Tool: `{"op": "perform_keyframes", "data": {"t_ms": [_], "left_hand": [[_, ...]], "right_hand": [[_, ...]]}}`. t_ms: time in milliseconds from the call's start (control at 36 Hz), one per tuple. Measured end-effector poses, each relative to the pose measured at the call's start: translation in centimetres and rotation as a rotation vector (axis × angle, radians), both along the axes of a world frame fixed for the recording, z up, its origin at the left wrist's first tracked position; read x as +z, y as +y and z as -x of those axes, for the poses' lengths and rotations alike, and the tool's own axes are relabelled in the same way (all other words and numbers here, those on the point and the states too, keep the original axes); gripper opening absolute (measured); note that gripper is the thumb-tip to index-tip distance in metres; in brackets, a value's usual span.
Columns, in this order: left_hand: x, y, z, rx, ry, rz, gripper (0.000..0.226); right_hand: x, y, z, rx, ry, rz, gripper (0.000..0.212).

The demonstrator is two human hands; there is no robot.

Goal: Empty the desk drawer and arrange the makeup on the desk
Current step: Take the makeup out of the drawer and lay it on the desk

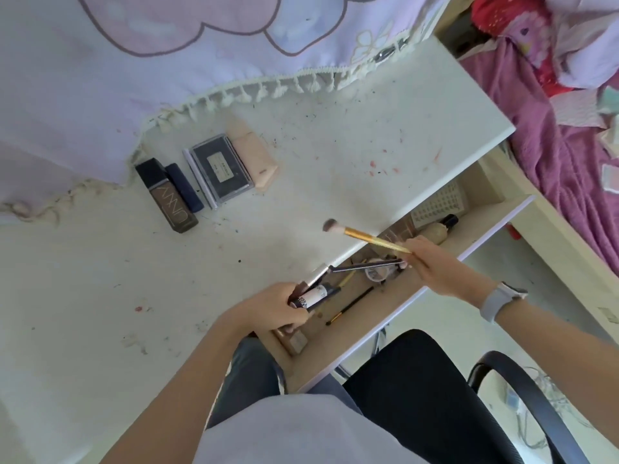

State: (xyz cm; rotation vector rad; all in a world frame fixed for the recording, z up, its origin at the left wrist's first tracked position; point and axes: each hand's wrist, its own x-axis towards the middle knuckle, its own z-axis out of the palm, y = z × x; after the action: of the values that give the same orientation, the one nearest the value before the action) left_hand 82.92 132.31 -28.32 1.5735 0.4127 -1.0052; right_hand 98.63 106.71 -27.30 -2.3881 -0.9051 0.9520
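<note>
The desk drawer (pixel 445 249) stands pulled out under the white desk (pixel 335 155). My left hand (pixel 271 308) grips a bundle of makeup tubes (pixel 313 294) above the drawer's near end. My right hand (pixel 432 266) holds a gold-handled brush (pixel 361 235), bristles pointing over the desk, together with a dark pencil (pixel 365 265). On the desk lie in a row a brown foundation bottle (pixel 167 197), a navy stick (pixel 185 186), a black palette (pixel 221 170) and a pink tube (pixel 254 154). In the drawer remain a thin brush (pixel 350 306), a small jar (pixel 376 273), a beige bottle (pixel 435 233) and a sticker sheet (pixel 438 204).
A lilac cloth with tassels (pixel 134 61) covers the desk's back and left. A black office chair (pixel 445 390) sits below the drawer. A bed with purple bedding (pixel 552 139) lies to the right. The desk surface is spotted with stains.
</note>
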Motion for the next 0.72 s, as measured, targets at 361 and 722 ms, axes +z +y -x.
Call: {"op": "perform_keyframes", "data": {"t_ms": [361,722], "left_hand": [[1.9,7.0,3.2,1.020,-0.036,-0.032,0.002],[-0.4,16.1,5.0,1.334,-0.079,-0.484,0.012]], "right_hand": [[1.3,13.7,4.0,-0.911,0.856,-0.686,0.036],[0.8,32.6,9.1,-0.579,0.724,-0.558,0.031]]}}
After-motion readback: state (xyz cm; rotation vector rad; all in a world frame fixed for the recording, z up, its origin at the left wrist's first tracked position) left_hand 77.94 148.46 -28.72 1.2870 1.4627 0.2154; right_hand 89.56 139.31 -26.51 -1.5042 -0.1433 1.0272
